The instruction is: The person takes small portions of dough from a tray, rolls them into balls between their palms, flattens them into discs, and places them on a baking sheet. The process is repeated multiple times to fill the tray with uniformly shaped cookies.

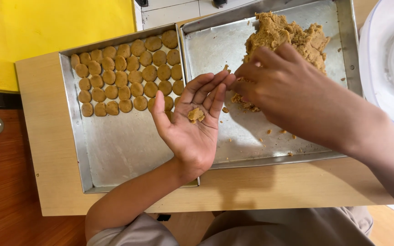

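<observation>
The wooden bench (46,136) carries two metal trays; the right tray (215,50) holds a mound of brown dough (279,32), the left tray (115,150) rows of flattened dough discs (128,75); the right hand (288,95) — fingers bunched, its grip hidden — touches the left fingertips; the left hand (190,123) lies palm up, wide open, a small dough lump (196,115) on it; a white tub (388,59) is cut off at right.

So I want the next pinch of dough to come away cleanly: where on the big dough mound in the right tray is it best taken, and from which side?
Probably at the ragged near-left edge of the dough mound, coming from the tray's bare front, where the right hand already is. There the dough thins into loose crumbly lumps, so fingertips could likely close around a piece; the top looks thicker and more compact.
</observation>
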